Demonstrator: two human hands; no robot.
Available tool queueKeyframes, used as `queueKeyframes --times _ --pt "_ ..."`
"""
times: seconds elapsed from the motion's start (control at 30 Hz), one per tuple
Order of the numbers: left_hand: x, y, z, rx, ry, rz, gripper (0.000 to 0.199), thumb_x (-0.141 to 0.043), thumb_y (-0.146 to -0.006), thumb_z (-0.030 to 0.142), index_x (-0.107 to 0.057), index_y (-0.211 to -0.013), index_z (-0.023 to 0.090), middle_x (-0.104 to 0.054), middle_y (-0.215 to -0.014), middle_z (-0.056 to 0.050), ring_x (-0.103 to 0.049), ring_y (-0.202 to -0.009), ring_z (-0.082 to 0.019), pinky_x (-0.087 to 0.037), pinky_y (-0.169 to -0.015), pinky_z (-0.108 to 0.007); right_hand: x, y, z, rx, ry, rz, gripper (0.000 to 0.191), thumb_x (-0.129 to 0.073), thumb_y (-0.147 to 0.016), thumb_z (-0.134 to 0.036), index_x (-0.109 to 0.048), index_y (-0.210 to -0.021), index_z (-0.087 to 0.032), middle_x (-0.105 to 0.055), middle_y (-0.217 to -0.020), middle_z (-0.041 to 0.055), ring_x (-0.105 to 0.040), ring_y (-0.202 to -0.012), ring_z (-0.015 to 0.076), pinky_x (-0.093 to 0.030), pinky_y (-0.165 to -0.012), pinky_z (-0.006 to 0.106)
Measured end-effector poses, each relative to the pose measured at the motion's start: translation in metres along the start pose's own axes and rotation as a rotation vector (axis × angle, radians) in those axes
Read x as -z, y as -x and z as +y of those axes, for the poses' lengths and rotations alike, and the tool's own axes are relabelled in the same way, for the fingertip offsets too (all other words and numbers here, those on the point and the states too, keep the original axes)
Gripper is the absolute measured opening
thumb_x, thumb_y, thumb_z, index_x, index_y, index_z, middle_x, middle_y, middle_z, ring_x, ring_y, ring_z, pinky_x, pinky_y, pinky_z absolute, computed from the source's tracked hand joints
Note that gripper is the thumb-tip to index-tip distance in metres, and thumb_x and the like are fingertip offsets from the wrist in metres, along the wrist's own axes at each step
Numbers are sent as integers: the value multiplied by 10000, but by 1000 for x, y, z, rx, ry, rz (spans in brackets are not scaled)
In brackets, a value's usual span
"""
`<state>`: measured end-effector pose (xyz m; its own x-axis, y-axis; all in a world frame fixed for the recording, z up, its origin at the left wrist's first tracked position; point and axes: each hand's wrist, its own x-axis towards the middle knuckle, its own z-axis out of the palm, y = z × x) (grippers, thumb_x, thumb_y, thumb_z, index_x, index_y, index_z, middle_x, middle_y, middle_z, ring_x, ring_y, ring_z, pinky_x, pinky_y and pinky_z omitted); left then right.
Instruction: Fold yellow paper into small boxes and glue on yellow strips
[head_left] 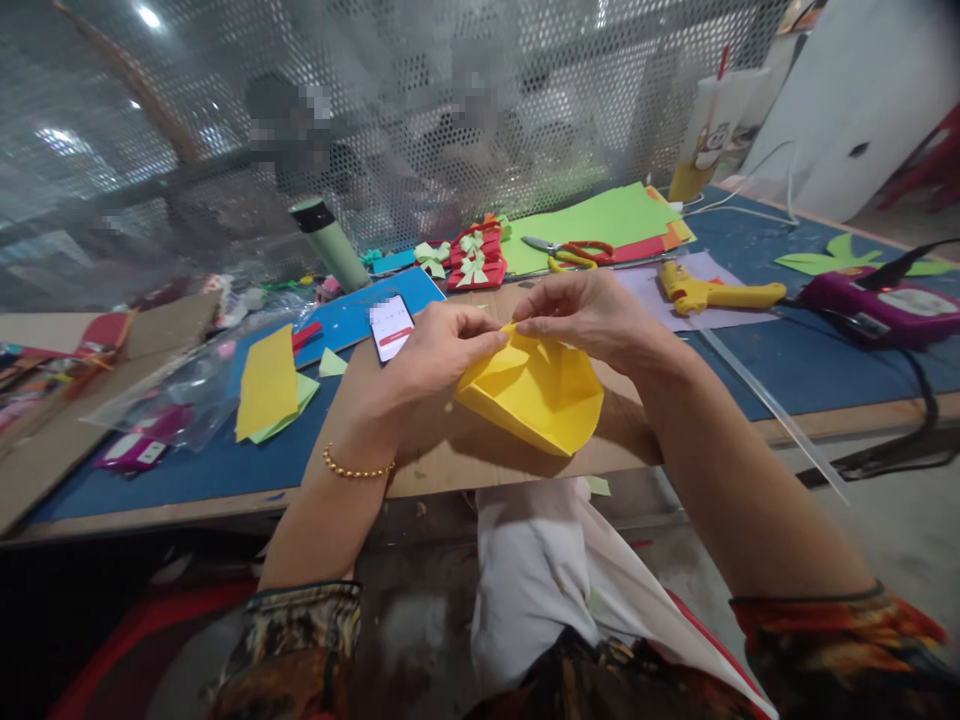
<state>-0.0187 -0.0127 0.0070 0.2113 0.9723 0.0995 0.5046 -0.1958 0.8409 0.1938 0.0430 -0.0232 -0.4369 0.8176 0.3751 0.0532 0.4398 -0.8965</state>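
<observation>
A folded yellow paper piece (547, 395), shaped like an open shallow box, is held above a brown cardboard sheet (435, 460). My left hand (442, 345) pinches its far edge from the left, thumb and fingers closed on the paper. From the right, my right hand (581, 315) pinches the same edge, its fingertips close beside those of my left hand. A phone (391, 328) with a lit screen lies just left of my left hand. The folds right under the fingertips are partly hidden.
Scissors (574, 252) lie on green paper (592, 222) behind my hands. To the right are a yellow glue gun (712, 293), a clear glue stick (772, 405) and a purple device (881, 305). A green bottle (334, 245), yellow paper (268, 383) and red paper pieces with bows (478, 258) stand or lie further left.
</observation>
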Motion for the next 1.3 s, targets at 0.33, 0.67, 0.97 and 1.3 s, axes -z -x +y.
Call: queueKeyframes --times 0.33,0.67,0.97,1.3 --pt "0 2 1 -20 42 -48 302 -830 -808 417 -841 -937 145 -820 -915 -88 -728 -815 -196 -550 -679 -277 -2 5 -12 -109 -61 -49 180 -868 -794 -241 -710 -741 -172 -666 -688 9 -572 -631 115 -460 -597 268" --pt "1 -2 -1 -100 -10 -19 211 -813 -746 336 -726 -835 165 -706 -803 -26 -626 -729 -145 -469 -633 -266 -5 1 -4 -97 -123 -5 212 -890 -693 -214 -687 -746 -190 -675 -698 -2 -584 -642 114 -445 -561 245" --pt "3 -2 -3 -130 16 39 235 -833 -751 349 -680 -826 186 -621 -719 12 -536 -641 -112 -397 -555 -241 -6 0 -4 -77 -125 -7 174 -851 -711 -205 -683 -752 -187 -676 -713 2 -574 -654 120 -426 -590 264" --pt "5 -5 -2 -125 -77 53 199 -814 -717 297 -643 -728 196 -611 -688 12 -517 -644 -121 -384 -563 -252 -7 1 -6 -65 -31 -35 197 -870 -783 -293 -704 -788 -188 -683 -749 14 -553 -677 125 -442 -623 274"
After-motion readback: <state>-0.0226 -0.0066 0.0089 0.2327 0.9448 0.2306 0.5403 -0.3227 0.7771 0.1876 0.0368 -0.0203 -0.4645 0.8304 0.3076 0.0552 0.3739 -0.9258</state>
